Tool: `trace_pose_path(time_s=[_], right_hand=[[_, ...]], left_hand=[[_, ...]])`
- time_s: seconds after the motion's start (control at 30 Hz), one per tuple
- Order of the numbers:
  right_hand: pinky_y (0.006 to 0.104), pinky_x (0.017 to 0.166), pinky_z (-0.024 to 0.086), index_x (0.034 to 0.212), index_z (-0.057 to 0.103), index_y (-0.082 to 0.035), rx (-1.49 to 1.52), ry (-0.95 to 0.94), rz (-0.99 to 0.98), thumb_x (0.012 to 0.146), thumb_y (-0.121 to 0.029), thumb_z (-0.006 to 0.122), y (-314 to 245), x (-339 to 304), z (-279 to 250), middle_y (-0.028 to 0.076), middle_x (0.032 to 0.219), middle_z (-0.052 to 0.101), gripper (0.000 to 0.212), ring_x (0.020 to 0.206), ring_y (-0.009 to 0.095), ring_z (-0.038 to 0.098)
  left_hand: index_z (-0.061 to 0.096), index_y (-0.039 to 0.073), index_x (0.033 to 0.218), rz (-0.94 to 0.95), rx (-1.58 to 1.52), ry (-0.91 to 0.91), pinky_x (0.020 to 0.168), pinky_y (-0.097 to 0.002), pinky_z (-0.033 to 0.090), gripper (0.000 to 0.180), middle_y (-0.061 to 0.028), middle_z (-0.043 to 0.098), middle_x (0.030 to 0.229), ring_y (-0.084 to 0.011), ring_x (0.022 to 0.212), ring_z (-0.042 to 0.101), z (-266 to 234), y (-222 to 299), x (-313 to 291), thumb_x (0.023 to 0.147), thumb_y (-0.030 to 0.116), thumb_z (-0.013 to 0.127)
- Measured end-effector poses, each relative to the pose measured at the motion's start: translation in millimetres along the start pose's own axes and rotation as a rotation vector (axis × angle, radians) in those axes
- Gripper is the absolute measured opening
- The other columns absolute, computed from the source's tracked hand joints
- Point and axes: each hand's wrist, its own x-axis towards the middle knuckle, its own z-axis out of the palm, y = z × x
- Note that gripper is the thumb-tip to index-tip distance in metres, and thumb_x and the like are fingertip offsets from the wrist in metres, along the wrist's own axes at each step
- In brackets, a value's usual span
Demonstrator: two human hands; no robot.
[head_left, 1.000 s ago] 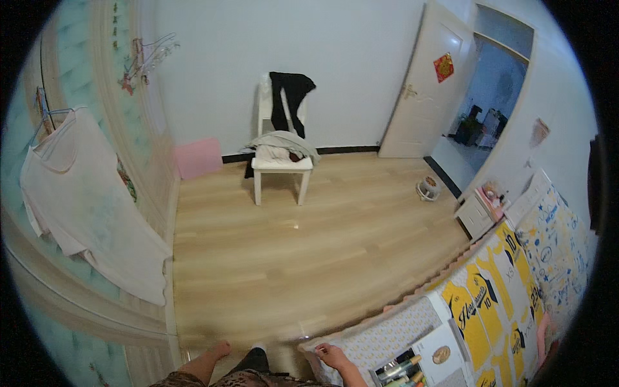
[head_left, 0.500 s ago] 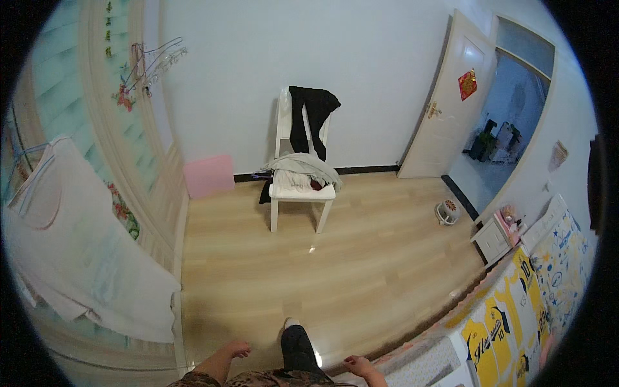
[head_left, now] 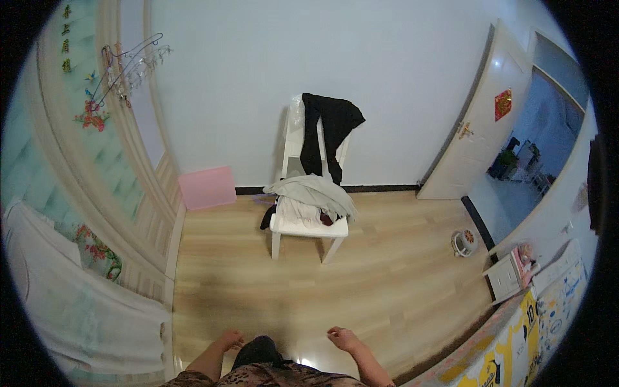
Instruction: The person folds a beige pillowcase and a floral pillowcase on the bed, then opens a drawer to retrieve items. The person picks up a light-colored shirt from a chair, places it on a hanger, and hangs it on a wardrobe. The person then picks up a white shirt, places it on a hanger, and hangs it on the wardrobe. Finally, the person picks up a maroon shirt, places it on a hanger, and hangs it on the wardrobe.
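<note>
Low in the picture my left hand (head_left: pixel 230 338) hangs beside my dark-clothed knee (head_left: pixel 261 351), its fingers loosely apart and nothing in it. My right hand (head_left: pixel 343 338) is out over the floor with fingers relaxed and slightly bent, also holding nothing. Ahead of both hands stands a white chair (head_left: pixel 309 228). Black trousers (head_left: pixel 329 126) hang over its backrest. On the seat lies a heap of clothes, with a light grey garment (head_left: pixel 316 192) over a white one (head_left: pixel 298 213). Neither hand touches the chair or the clothes.
A white shirt (head_left: pixel 84 303) hangs at the left by the wardrobe doors (head_left: pixel 132 187), with hangers (head_left: pixel 126 71) above. A pink board (head_left: pixel 208 188) leans on the wall. To the right are an open door (head_left: pixel 474 122), a small round stool (head_left: pixel 463 243), a white cabinet (head_left: pixel 504 278) and a bed (head_left: pixel 516 348).
I have moved forward, so the chair looks nearer and the hanging shirt has slid lower left. My right hand has come up and forward; my left has shifted slightly.
</note>
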Motion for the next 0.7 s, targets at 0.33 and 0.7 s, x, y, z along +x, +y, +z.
trace_pose_path(time_s=[0.33, 0.7], right_hand=[[0.0369, 0.075, 0.044, 0.099, 0.054, -0.008, 0.109, -0.278, -0.132, 0.08, -0.036, 0.048, -66, 196, -40, 0.015, 0.091, 0.059, 0.034, 0.084, 0.031, 0.056], [0.0311, 0.064, 0.047, 0.098, 0.054, -0.004, 0.331, -0.246, 0.187, 0.081, -0.034, 0.049, 0, 312, -102, 0.011, 0.08, 0.062, 0.035, 0.07, 0.019, 0.06]], left_hand=[[0.053, -0.004, 0.087, 0.015, 0.128, 0.08, 0.047, -0.0312, 0.043, 0.026, -0.0151, 0.055, 0.077, -0.0195, 0.056, 0.052, -110, 190, 99, 0.085, 0.019, 0.042], [0.051, 0.001, 0.089, 0.381, -0.112, -0.012, 0.052, -0.0312, 0.042, 0.022, -0.0082, 0.053, 0.077, -0.0172, 0.059, 0.048, -138, 466, 267, 0.084, 0.021, 0.041]])
